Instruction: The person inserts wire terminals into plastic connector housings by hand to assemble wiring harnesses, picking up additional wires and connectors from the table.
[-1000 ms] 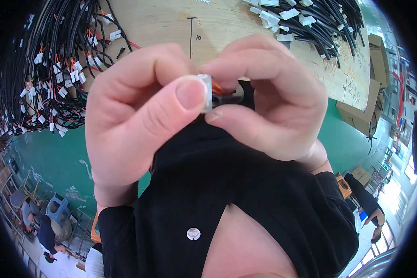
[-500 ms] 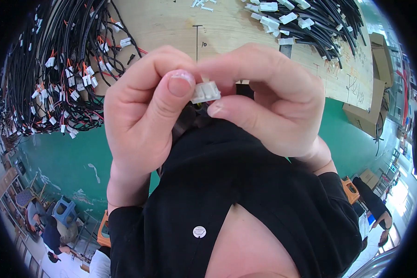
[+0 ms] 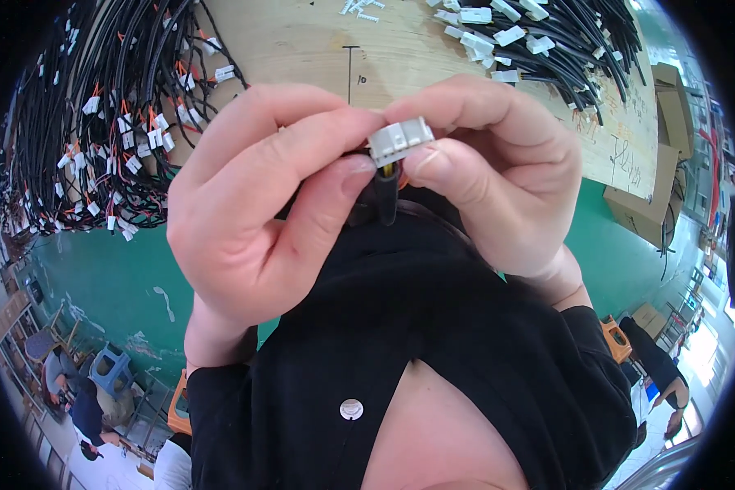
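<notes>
**Wooden table (image 3: 302,49) beyond, white connector (image 3: 400,140) held up close**

Black cable bundles (image 3: 547,61) with white ends lie on the table's left and right. The right hand (image 3: 502,180), nearly closed, pinches the connector between thumb and forefinger. The left hand (image 3: 257,200) curls at its other end, 2 fingertips close together; its exact hold is unclear. Black sheathing (image 3: 387,198) hangs just below the connector.
</notes>
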`<action>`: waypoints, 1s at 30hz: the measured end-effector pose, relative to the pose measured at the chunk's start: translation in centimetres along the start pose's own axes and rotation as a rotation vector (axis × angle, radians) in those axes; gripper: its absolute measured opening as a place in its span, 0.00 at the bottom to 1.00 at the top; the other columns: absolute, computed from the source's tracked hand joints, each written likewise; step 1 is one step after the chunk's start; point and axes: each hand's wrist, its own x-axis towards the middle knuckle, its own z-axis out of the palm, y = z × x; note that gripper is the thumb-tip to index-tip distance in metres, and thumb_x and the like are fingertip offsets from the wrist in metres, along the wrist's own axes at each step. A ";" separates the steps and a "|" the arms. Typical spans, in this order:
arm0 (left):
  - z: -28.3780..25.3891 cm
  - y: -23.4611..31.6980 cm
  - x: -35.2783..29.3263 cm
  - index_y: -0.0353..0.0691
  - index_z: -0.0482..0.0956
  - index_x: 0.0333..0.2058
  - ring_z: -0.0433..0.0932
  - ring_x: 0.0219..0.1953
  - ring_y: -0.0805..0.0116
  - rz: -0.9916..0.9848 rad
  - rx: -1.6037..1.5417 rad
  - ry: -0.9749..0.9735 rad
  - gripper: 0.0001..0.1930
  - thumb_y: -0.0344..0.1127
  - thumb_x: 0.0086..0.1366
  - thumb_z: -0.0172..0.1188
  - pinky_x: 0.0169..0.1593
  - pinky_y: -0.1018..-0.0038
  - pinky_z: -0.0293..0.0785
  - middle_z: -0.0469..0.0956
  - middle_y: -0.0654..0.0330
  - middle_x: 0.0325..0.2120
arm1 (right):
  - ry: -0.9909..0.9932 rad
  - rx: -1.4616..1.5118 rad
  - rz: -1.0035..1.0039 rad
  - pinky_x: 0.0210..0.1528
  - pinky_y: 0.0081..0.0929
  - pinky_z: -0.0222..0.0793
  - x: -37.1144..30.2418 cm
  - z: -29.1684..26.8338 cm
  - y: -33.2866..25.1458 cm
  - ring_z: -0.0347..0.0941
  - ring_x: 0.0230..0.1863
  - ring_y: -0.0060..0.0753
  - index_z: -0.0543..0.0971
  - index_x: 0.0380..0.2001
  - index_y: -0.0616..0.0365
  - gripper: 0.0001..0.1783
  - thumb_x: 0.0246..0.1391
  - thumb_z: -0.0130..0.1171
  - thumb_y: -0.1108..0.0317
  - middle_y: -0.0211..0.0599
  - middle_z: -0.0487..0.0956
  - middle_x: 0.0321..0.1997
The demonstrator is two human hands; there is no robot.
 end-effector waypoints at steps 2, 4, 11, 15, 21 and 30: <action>-0.2 -0.2 0.3 0.26 0.73 0.31 0.71 0.30 0.66 0.113 0.122 -0.001 0.09 0.26 0.51 0.55 0.33 0.80 0.66 0.72 0.50 0.29 | 0.008 0.050 0.028 0.34 0.14 0.66 0.0 0.1 -0.1 0.69 0.30 0.20 0.71 0.33 0.71 0.09 0.44 0.52 0.81 0.40 0.74 0.31; -0.3 -0.4 0.5 0.26 0.73 0.30 0.71 0.29 0.65 0.167 0.157 -0.007 0.08 0.25 0.51 0.55 0.32 0.79 0.66 0.72 0.50 0.28 | 0.020 0.095 0.055 0.33 0.13 0.66 0.0 0.1 -0.2 0.69 0.30 0.19 0.71 0.33 0.71 0.10 0.44 0.52 0.81 0.39 0.74 0.31; -0.6 -1.2 1.0 0.24 0.72 0.28 0.71 0.26 0.61 0.390 0.262 -0.049 0.07 0.22 0.48 0.54 0.30 0.74 0.68 0.71 0.50 0.25 | 0.006 -0.006 0.021 0.30 0.12 0.65 0.0 -0.2 0.0 0.69 0.27 0.19 0.72 0.32 0.71 0.10 0.43 0.53 0.79 0.38 0.73 0.28; -0.5 -1.8 1.0 0.25 0.72 0.28 0.71 0.26 0.60 0.471 0.292 -0.007 0.07 0.22 0.48 0.53 0.31 0.71 0.69 0.71 0.51 0.25 | 0.030 0.069 0.077 0.29 0.11 0.65 0.0 0.2 -0.2 0.69 0.27 0.19 0.72 0.32 0.71 0.09 0.43 0.54 0.79 0.38 0.73 0.28; -0.6 -1.8 1.0 0.27 0.71 0.28 0.70 0.25 0.59 0.575 0.390 0.025 0.08 0.26 0.49 0.52 0.34 0.64 0.70 0.71 0.51 0.25 | 0.029 0.153 0.127 0.30 0.12 0.65 -0.1 0.4 -0.4 0.69 0.27 0.19 0.72 0.31 0.70 0.10 0.42 0.54 0.79 0.39 0.74 0.29; 0.2 -1.1 0.0 0.28 0.72 0.30 0.71 0.30 0.64 0.234 0.062 0.058 0.08 0.30 0.56 0.52 0.35 0.74 0.68 0.72 0.51 0.27 | 0.044 0.451 0.410 0.28 0.14 0.63 0.1 0.6 -0.3 0.66 0.23 0.18 0.68 0.36 0.69 0.15 0.50 0.50 0.66 0.36 0.72 0.27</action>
